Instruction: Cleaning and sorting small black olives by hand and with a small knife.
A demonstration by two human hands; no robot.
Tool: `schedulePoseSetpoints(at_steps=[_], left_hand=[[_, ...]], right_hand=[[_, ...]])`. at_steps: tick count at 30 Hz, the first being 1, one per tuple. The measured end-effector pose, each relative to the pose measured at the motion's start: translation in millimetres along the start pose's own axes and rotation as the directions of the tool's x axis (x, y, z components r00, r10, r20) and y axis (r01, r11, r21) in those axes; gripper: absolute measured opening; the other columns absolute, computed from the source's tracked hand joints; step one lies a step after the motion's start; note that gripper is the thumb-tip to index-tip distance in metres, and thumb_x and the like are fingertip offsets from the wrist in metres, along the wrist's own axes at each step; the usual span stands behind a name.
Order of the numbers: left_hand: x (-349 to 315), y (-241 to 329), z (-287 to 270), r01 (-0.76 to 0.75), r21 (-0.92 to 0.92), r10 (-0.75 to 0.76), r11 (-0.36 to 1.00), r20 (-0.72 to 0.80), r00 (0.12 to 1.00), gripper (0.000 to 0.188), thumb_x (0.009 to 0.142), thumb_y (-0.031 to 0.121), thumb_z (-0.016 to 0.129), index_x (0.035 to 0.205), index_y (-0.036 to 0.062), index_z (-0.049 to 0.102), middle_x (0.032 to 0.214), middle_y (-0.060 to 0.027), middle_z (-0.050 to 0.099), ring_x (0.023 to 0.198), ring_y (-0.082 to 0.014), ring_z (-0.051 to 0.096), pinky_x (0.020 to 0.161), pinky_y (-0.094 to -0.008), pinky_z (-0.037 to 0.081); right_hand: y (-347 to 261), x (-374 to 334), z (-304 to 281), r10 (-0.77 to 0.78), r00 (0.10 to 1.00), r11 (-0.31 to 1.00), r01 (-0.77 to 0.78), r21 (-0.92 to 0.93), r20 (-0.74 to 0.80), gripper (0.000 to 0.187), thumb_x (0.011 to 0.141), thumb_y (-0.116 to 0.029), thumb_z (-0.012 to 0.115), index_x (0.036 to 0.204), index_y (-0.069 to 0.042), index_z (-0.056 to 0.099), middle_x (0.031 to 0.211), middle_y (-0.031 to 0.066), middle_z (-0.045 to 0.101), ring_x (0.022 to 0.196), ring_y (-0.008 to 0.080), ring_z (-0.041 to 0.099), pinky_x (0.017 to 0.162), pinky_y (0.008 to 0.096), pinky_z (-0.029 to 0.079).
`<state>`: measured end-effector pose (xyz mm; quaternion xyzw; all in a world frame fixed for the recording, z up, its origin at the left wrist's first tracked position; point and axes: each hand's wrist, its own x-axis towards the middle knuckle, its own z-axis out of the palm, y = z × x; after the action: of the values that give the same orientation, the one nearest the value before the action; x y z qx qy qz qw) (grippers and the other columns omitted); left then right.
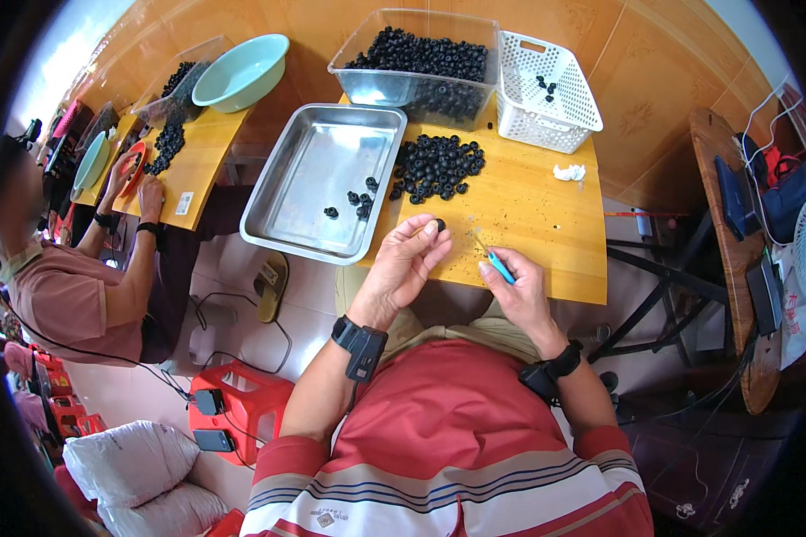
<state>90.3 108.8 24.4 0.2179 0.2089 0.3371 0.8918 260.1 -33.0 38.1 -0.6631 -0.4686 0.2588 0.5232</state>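
Between the thumb and fingers of my left hand [407, 259] is a small round black part [440, 225]. My right hand [521, 288] grips a small tool with a light blue handle [501, 268] and a thin tip pointing up toward the left. The two hands are apart, over the front edge of the yellow wooden table [546, 224]. Beyond them lies a pile of small black ring-shaped parts [443, 166]. To the left, a metal tray [304, 192] holds several black parts at its right side. Dark crumbs are scattered on the wood near the tool.
Behind the pile stands a clear plastic bin [412, 89] full of black parts, beside a white perforated basket [546, 125] with a few in it. Crumpled white tissue [570, 173] lies at right. A co-worker [81, 286] sits at a left table. A red stool [242, 407] stands lower left.
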Motion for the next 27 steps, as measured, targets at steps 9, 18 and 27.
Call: schedulePoseSetpoints(at_steps=[9,18,27], left_hand=[[-6.9,-5.4,3.5,0.017,-0.074,-0.012,0.997,0.066,0.998,0.016,0.1,0.007,0.062,0.116,0.0074,0.064,0.105,-0.0054,0.07,0.101,-0.0173,0.069,0.095,-0.0327,0.06],[-11.4,-11.8,3.8,0.035,-0.155,-0.006,0.987,0.181,0.983,0.018,0.102,0.008,0.06,0.119,0.0077,0.062,0.107,-0.0051,0.069,0.098,-0.0161,0.068,0.094,-0.0324,0.059],[-20.0,-9.7,10.7,0.03,-0.169,0.005,0.985,0.205,0.979,0.018,0.1,0.008,0.062,0.118,0.0063,0.062,0.107,-0.006,0.068,0.098,-0.017,0.067,0.095,-0.0343,0.059]], right_hand=[[-9.7,-0.3,1.5,-0.09,0.996,0.996,0.091,-0.018,0.026,0.043,0.099,-0.035,0.067,0.115,0.005,0.07,0.087,0.0119,0.071,0.076,0.0127,0.062,0.07,0.0288,0.051],[-20.7,0.0,-0.8,-0.218,0.976,0.967,0.217,-0.13,0.012,0.042,0.097,-0.035,0.069,0.113,0.004,0.071,0.088,0.0165,0.072,0.076,0.0228,0.069,0.07,0.0328,0.053],[-27.5,1.5,-5.2,-0.321,0.947,0.928,0.315,-0.197,0.002,0.035,0.095,-0.027,0.072,0.11,0.004,0.072,0.082,0.0152,0.07,0.072,0.0247,0.069,0.066,0.0337,0.052]])
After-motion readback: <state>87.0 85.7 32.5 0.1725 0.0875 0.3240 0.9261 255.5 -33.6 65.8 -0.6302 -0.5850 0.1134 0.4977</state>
